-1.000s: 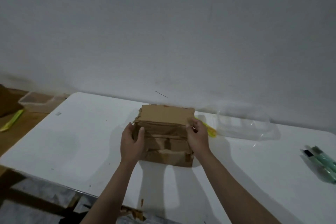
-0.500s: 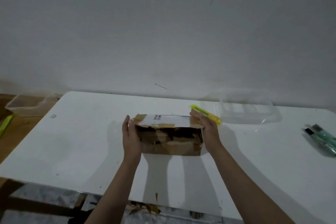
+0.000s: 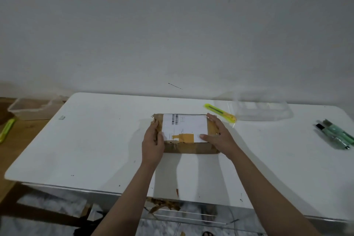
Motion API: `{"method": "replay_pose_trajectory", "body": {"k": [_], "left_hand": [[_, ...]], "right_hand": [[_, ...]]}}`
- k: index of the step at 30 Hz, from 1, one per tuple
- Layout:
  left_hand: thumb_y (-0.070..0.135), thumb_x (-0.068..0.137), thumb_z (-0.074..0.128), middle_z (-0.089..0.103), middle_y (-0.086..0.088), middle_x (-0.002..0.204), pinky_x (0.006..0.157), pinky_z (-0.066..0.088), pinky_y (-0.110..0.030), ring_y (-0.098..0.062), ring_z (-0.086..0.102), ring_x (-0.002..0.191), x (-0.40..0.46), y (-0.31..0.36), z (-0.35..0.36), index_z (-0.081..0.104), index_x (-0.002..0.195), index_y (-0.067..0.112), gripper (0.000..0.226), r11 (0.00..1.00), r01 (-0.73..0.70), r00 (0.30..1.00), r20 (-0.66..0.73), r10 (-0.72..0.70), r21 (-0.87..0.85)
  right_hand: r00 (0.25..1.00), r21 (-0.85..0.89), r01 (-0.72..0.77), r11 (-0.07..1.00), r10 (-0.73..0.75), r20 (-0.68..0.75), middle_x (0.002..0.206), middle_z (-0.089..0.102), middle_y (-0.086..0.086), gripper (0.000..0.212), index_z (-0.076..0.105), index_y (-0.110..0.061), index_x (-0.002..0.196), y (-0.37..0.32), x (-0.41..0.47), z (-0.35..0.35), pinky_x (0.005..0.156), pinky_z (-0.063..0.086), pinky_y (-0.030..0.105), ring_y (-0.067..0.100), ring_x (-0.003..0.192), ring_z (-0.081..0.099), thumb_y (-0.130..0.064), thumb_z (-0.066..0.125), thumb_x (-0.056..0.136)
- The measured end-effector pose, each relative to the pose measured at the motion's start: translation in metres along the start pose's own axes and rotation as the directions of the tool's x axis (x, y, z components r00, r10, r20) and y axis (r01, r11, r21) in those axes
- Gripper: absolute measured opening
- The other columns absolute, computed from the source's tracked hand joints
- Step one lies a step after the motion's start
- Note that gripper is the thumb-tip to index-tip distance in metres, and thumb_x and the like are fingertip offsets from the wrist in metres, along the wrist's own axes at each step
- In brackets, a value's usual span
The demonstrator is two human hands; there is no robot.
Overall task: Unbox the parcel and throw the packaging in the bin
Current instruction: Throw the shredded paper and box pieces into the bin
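Note:
A brown cardboard parcel (image 3: pixel 186 146) wrapped in tape lies flat on the white table (image 3: pixel 95 149), its white shipping label (image 3: pixel 184 127) with a barcode facing up. My left hand (image 3: pixel 153 142) grips the parcel's left end, thumb on top. My right hand (image 3: pixel 219 136) holds the right end, thumb lying on the label's lower corner and fingers along the far right edge. A yellow utility knife (image 3: pixel 220 112) lies just behind the parcel to the right. A wire bin (image 3: pixel 183 216) with brown scraps shows below the table's front edge.
A clear plastic tray (image 3: pixel 262 108) sits at the back right by the wall. Green tubes (image 3: pixel 335 135) lie at the far right edge. Left of the table, a second clear container (image 3: pixel 32 108) and a green knife (image 3: pixel 6 129) rest on a wooden surface.
The parcel was standing tilted on its side a second ago; both hands have rolled it down flat, so the label side now faces up. The yellow knife is fully uncovered.

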State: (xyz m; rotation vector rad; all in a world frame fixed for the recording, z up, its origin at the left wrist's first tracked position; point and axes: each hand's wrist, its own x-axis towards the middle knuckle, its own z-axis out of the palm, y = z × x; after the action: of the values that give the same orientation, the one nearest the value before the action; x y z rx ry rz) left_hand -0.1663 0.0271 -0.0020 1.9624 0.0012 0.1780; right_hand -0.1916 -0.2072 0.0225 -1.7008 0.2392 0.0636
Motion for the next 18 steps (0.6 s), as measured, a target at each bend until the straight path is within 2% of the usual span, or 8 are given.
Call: {"method": "replay_pose_trajectory", "body": {"k": [2,4,7,8,10,13,16,18], "left_hand": [[0.014,0.097,0.045,0.041,-0.004,0.146,0.112,0.033,-0.038,-0.019,0.037,0.136,0.0,0.003,0.001,0.04,0.141,0.015,0.044,1.0,0.001,1.0,0.003,-0.001,0.016],[0.015,0.098,0.043,0.04,-0.002,0.147,0.111,0.032,-0.029,-0.018,0.036,0.137,-0.002,0.009,-0.001,0.035,0.144,0.016,0.046,1.0,0.008,1.0,0.017,-0.008,0.026],[0.027,0.1,0.042,0.035,0.016,0.142,0.098,0.032,-0.01,-0.003,0.037,0.127,-0.015,0.022,-0.01,0.024,0.148,0.027,0.052,0.998,0.032,0.997,0.075,-0.027,-0.054],[0.033,0.099,0.041,0.034,0.019,0.141,0.098,0.031,-0.011,0.001,0.035,0.126,-0.02,0.024,-0.014,0.022,0.149,0.031,0.054,0.996,0.034,0.996,0.091,-0.026,-0.087],[0.046,0.096,0.038,0.03,0.014,0.148,0.111,0.022,-0.026,-0.002,0.028,0.134,-0.027,0.017,-0.022,0.023,0.148,0.032,0.056,0.998,0.024,0.997,0.078,-0.02,-0.055],[0.057,0.092,0.028,0.02,-0.002,0.157,0.115,-0.001,-0.05,-0.018,0.012,0.146,-0.027,-0.013,-0.04,0.027,0.147,0.024,0.064,0.961,0.039,0.999,0.012,-0.044,0.275],[0.051,0.095,0.031,0.018,-0.013,0.157,0.113,0.003,-0.059,-0.028,0.01,0.146,-0.014,-0.04,-0.06,0.027,0.146,0.013,0.064,0.851,0.056,0.997,0.01,-0.072,0.522],[0.046,0.096,0.036,0.017,-0.014,0.157,0.111,0.008,-0.063,-0.03,0.011,0.145,0.001,-0.048,-0.066,0.026,0.146,0.01,0.062,0.787,0.014,0.996,0.058,-0.063,0.617]], "right_hand": [[0.999,0.043,0.013,0.999,-0.011,-0.045,0.142,0.04,-0.01,0.074,0.047,-0.04,0.13,-0.006,-0.003,0.004,0.095,0.046,0.03,0.014,0.127,0.044,-0.01,0.08,0.07],[0.995,0.097,0.018,0.995,-0.008,-0.103,0.128,0.05,-0.009,0.071,0.052,-0.041,0.122,-0.008,-0.007,0.008,0.089,0.05,0.032,0.018,0.119,0.051,-0.003,0.079,0.068],[0.987,0.138,0.034,0.99,-0.011,-0.163,0.124,0.052,-0.005,0.07,0.056,-0.042,0.117,-0.007,-0.018,0.009,0.084,0.054,0.038,0.021,0.111,0.054,0.001,0.078,0.065],[0.984,0.145,0.045,0.988,-0.019,-0.177,0.124,0.052,-0.003,0.07,0.057,-0.042,0.116,-0.007,-0.022,0.007,0.08,0.055,0.038,0.022,0.108,0.055,0.001,0.078,0.065],[0.976,0.163,0.063,0.985,-0.027,-0.217,0.12,0.053,-0.002,0.069,0.058,-0.041,0.114,-0.009,-0.031,0.002,0.071,0.055,0.032,0.019,0.102,0.057,0.003,0.078,0.065],[0.967,0.238,0.061,0.969,0.002,-0.256,0.111,0.056,-0.008,0.069,0.058,-0.034,0.119,-0.008,-0.044,-0.008,0.064,0.054,0.026,0.014,0.095,0.06,0.007,0.076,0.066],[0.957,0.283,0.063,0.957,0.022,-0.29,0.116,0.057,-0.003,0.071,0.056,-0.029,0.122,-0.004,-0.055,-0.017,0.068,0.052,0.03,0.015,0.098,0.06,0.009,0.075,0.066],[0.948,0.299,0.071,0.952,0.029,-0.316,0.118,0.056,-0.001,0.07,0.055,-0.027,0.123,-0.001,-0.063,-0.02,0.067,0.052,0.027,0.012,0.096,0.059,0.01,0.074,0.066]]}}
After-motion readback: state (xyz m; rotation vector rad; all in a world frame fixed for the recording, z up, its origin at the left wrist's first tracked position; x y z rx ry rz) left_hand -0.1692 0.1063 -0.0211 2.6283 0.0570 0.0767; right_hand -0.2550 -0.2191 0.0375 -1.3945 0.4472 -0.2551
